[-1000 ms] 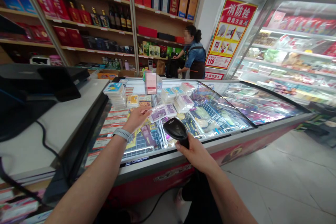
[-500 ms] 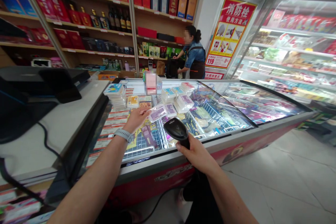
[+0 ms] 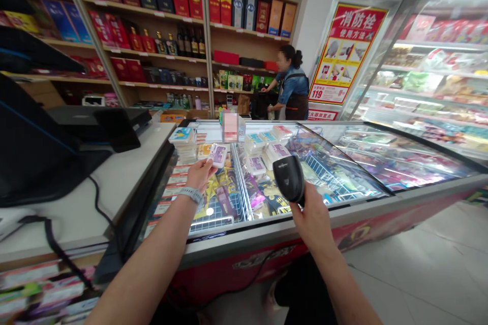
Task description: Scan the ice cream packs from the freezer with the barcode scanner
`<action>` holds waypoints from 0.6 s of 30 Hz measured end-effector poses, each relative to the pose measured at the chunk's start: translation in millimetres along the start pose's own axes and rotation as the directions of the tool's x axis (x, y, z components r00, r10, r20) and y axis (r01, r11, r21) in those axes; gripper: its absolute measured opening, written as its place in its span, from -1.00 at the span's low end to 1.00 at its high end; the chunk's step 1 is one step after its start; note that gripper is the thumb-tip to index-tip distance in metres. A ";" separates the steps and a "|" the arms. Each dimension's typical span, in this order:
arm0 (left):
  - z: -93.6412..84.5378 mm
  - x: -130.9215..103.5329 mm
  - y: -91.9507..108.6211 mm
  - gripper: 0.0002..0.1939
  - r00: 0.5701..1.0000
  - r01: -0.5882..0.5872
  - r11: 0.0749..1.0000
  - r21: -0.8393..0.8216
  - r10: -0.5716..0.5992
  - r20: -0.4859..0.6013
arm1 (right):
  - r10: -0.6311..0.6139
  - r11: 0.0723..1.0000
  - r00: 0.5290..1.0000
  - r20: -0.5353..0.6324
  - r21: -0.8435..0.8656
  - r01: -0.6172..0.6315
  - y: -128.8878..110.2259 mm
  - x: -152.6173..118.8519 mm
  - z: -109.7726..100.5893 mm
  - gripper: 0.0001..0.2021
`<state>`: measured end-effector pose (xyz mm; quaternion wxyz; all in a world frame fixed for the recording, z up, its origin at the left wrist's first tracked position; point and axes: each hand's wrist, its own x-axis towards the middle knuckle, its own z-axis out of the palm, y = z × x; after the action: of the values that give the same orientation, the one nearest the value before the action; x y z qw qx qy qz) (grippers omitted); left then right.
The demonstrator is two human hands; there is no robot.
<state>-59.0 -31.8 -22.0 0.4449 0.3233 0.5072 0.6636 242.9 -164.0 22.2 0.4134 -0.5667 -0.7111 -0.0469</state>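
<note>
My left hand (image 3: 201, 173), with a watch at the wrist, pinches a small white plastic box with a purple label (image 3: 218, 156) by its near corner above the freezer. In my right hand (image 3: 313, 213) is a black barcode scanner (image 3: 288, 179), gripped by its handle, its head raised over the freezer's front part. Similar purple-labelled boxes (image 3: 255, 165) lie on the freezer's glass between my hands. A stack of clear boxes with blue lids (image 3: 183, 143) stands at the left end. Wire baskets (image 3: 241, 183) with wrapped ice creams show below the glass.
A white counter (image 3: 152, 162) with a black checkout machine (image 3: 41, 147) and cables stands at the left. Across the freezer (image 3: 343, 217), a person in an apron (image 3: 294, 89) works by shelves of boxes and bottles. A lit display fridge (image 3: 438, 76) is at the right.
My left hand has lifted the purple-labelled box away from the others and tilted it up toward the left. The scanner in my right hand has been raised and turned. The view has shifted left.
</note>
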 end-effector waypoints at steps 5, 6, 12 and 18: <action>-3.0 5.3 2.7 -0.94 0.997 0.016 0.998 -0.055 -0.020 -0.077 | -0.231 0.957 0.971 -0.067 -0.197 0.214 27.1 4.6 20.8 -0.50; -3.4 7.3 4.1 -0.92 0.996 0.020 0.998 -0.059 -0.025 -0.091 | -0.247 0.951 0.968 -0.054 -0.208 0.231 30.5 5.1 23.9 -0.50; -0.9 23.3 14.9 -0.83 0.983 0.065 0.997 -0.036 -0.070 -0.170 | -0.240 0.949 0.971 -0.003 -0.213 0.233 39.0 -1.6 34.3 -0.51; 1.7 32.9 14.8 -0.63 0.965 0.121 0.992 -0.020 -0.122 -0.233 | -0.248 0.944 0.969 -0.010 -0.226 0.239 42.4 -9.8 36.8 -0.52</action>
<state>-74.4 -2.2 -8.1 0.4230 0.2100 0.5727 0.6700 259.2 -136.9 -25.2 0.3520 -0.5164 -0.7578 -0.1879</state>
